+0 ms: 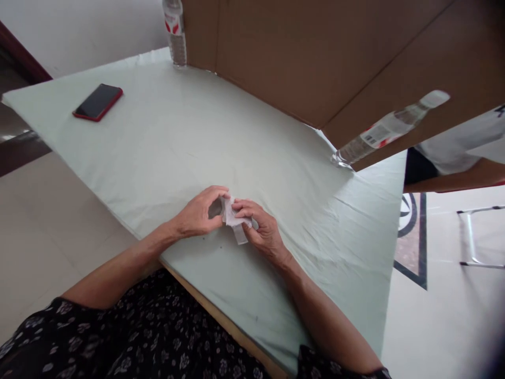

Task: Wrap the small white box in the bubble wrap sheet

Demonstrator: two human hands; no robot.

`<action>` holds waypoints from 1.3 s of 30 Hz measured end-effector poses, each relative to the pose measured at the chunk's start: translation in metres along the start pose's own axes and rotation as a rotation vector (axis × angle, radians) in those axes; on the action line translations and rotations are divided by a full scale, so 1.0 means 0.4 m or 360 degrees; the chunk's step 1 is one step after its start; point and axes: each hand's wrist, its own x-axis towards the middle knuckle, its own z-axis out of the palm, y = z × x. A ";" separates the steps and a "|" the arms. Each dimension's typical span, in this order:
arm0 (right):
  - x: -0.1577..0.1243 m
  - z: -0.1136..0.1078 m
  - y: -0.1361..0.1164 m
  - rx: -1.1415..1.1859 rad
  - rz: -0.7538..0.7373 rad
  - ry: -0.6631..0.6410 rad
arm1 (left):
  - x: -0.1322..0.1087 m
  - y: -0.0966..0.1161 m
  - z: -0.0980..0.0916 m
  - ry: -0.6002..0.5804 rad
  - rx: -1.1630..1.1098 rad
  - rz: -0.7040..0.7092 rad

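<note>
Close to the table's near edge, both hands hold a small white piece (232,213) that looks like folded paper or thin film. My left hand (203,211) pinches its left side between thumb and fingertips, the palm hollow. On the right side, my right hand (262,227) grips it with thumb below and fingers on top. A flat, whitish strip (240,235) hangs down from it beside the right thumb. What exactly the piece is, I cannot make out. Pale green cloth (177,142) covers the table beneath both hands.
A phone with a red case (98,102) lies at the far left. Brown cardboard panels (268,58) stand along the back. One water bottle (176,37) is upright at their left end; another bottle (379,137) stands by the right panel. A metal frame (471,237) is on the floor.
</note>
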 end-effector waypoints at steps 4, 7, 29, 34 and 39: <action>-0.007 0.003 0.017 -0.0029 -0.0040 0.0005 | -0.002 -0.019 0.006 -0.0149 0.0125 0.0232; -0.010 0.006 0.025 -0.0057 -0.0035 0.0011 | 0.013 -0.025 0.027 -0.0133 0.0108 0.0243; 0.064 0.012 0.054 0.0582 0.1001 -0.0113 | 0.084 0.025 -0.026 -0.0157 -0.0838 -0.0736; 0.064 0.012 0.054 0.0478 0.1072 -0.0053 | 0.074 0.010 -0.017 -0.0155 -0.1003 -0.0838; 0.074 0.004 0.069 0.0506 0.1016 0.0027 | 0.078 0.009 -0.005 -0.0106 -0.1028 -0.0837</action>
